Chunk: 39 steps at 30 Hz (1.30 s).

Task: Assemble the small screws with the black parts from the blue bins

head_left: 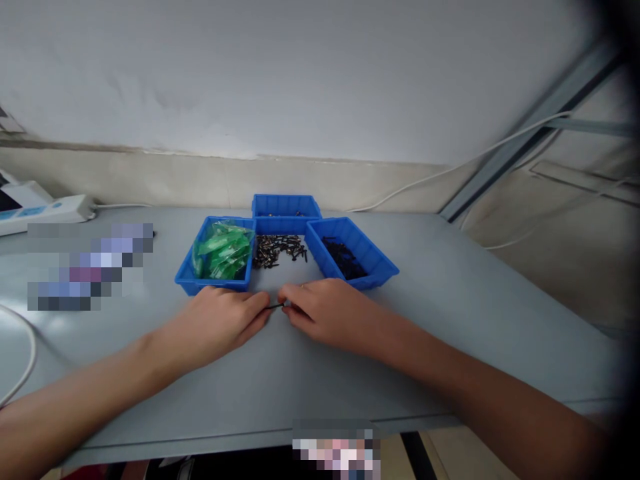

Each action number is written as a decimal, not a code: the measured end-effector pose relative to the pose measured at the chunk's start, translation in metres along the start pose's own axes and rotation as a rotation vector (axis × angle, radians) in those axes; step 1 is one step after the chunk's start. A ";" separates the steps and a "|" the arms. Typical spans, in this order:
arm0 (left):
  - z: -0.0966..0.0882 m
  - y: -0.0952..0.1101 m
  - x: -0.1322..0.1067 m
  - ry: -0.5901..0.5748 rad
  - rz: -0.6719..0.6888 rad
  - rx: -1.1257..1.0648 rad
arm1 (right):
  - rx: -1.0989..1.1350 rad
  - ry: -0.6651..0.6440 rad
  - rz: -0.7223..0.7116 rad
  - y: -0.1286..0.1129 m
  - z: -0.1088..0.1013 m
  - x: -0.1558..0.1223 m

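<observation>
My left hand (225, 317) pinches a thin, dark, screw-like piece (275, 306) between thumb and fingers, low over the table. Close against its right end is my right hand (320, 310), thumb and fingers drawn together. Whatever sits in that pinch is too small to name. Just beyond both hands, a pile of small dark and brassy screw-like parts (275, 250) lies loose on the table. Left of the pile, a blue bin (185, 285) contains green plastic bags (225, 252). On the right, another blue bin (375, 270) holds small black pieces (345, 257).
A third blue bin (286, 207) with a few small parts stands at the back, near the wall. A white power strip (60, 212) and a blurred-out object (95, 267) lie on the left. White cables cross both sides. A metal frame post (495, 150) rises at the right.
</observation>
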State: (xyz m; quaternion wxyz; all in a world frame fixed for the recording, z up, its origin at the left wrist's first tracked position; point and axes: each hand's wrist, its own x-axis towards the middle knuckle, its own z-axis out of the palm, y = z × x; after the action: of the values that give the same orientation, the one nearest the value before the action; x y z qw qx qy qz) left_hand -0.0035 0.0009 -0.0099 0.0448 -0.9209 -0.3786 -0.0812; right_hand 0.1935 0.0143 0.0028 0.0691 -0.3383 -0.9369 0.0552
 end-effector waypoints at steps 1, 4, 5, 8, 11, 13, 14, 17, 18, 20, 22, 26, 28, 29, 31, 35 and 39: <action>0.000 0.000 0.000 0.011 0.001 0.005 | -0.013 -0.005 0.005 0.001 0.001 0.000; -0.001 0.000 0.000 0.026 0.030 -0.018 | -0.030 -0.022 0.020 0.001 0.002 -0.001; -0.001 0.001 0.000 0.027 0.049 -0.035 | -0.032 -0.025 0.027 0.001 0.002 -0.001; -0.004 0.003 0.001 0.050 0.130 -0.065 | -0.009 -0.033 0.032 0.000 0.002 0.000; -0.006 0.004 0.000 0.088 0.197 -0.052 | 0.054 -0.043 0.001 -0.002 0.001 0.001; -0.007 0.005 0.000 0.101 0.237 -0.047 | 0.110 -0.054 -0.023 -0.003 0.002 0.001; -0.008 0.005 0.000 0.103 0.262 -0.042 | 0.138 -0.060 -0.032 -0.004 0.002 0.001; -0.008 0.006 0.000 0.097 0.349 -0.014 | 0.192 -0.067 -0.049 -0.004 0.003 0.001; -0.008 0.006 -0.001 0.091 0.369 -0.004 | 0.193 -0.067 -0.053 -0.003 0.004 0.000; -0.007 0.006 -0.001 0.082 0.387 0.010 | 0.179 -0.062 -0.058 -0.003 0.004 0.000; -0.007 0.005 -0.001 0.076 0.393 0.015 | 0.162 -0.059 -0.065 -0.003 0.004 0.000; -0.008 0.005 -0.001 0.091 0.381 0.002 | 0.154 -0.062 -0.085 -0.004 0.003 0.000; -0.008 0.005 -0.001 0.101 0.341 -0.013 | 0.143 -0.070 -0.085 -0.004 0.002 0.000; -0.008 0.005 -0.001 0.099 0.310 -0.021 | 0.130 -0.072 -0.081 -0.003 0.002 0.000; -0.007 0.004 -0.001 0.067 0.244 -0.031 | 0.088 -0.061 -0.057 -0.002 0.002 0.000; -0.004 0.002 0.000 -0.046 0.112 -0.008 | 0.032 -0.001 -0.001 0.000 0.001 -0.001; -0.003 0.001 0.001 -0.109 0.048 -0.040 | 0.104 0.033 -0.035 -0.002 -0.001 0.000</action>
State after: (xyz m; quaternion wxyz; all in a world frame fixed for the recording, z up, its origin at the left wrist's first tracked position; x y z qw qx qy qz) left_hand -0.0022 0.0007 -0.0067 0.0075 -0.9335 -0.3564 -0.0373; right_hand 0.1923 0.0131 0.0036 0.1028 -0.3188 -0.9372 0.0973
